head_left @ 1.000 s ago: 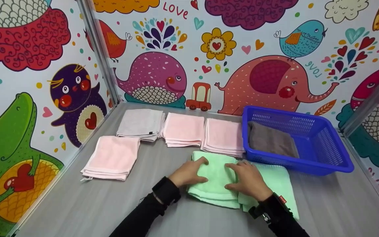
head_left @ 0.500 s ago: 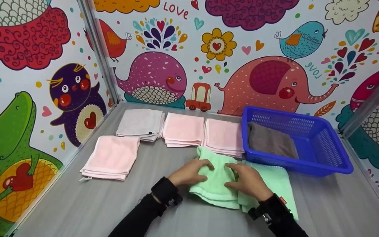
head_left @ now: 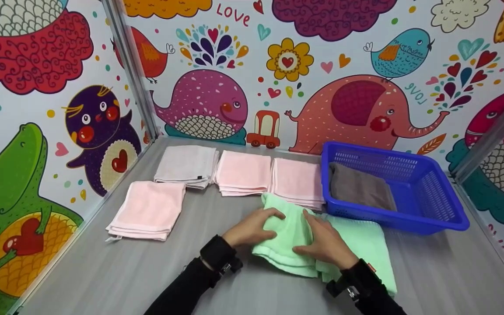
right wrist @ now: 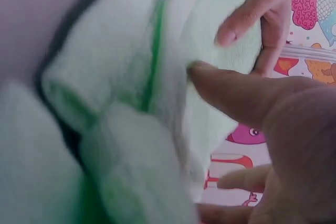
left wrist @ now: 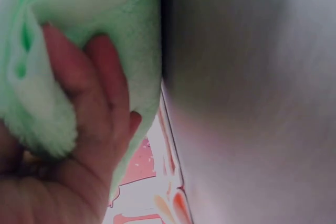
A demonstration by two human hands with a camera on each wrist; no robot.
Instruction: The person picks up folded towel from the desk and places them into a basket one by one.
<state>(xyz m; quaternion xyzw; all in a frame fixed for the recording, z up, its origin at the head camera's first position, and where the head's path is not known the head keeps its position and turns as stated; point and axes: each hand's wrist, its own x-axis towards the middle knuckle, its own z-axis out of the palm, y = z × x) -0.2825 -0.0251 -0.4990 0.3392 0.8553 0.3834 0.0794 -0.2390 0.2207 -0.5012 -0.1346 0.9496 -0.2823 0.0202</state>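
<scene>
In the head view, a folded light green towel (head_left: 290,232) lies between my two hands, its far left corner raised. My left hand (head_left: 252,229) grips the towel's left edge; in the left wrist view its fingers (left wrist: 107,72) are curled under the fabric. My right hand (head_left: 328,240) touches the towel's right part with thumb and fingers spread apart. The thumb (right wrist: 236,93) meets the fabric in the right wrist view, while other fingers there stand off it. Another green towel (head_left: 363,245) lies flat under and beside the right hand.
Behind the green towels are a pink towel (head_left: 298,181), another pink towel (head_left: 244,171) and a light grey towel (head_left: 186,164). A third pink towel (head_left: 149,210) lies at left. A blue basket (head_left: 392,220) at right holds a dark grey towel (head_left: 361,187). Patterned walls stand behind and left.
My left hand has lifted the green towel's far left corner and bunched its surface. My right hand has shifted slightly left over the towel, its fingers straighter now.
</scene>
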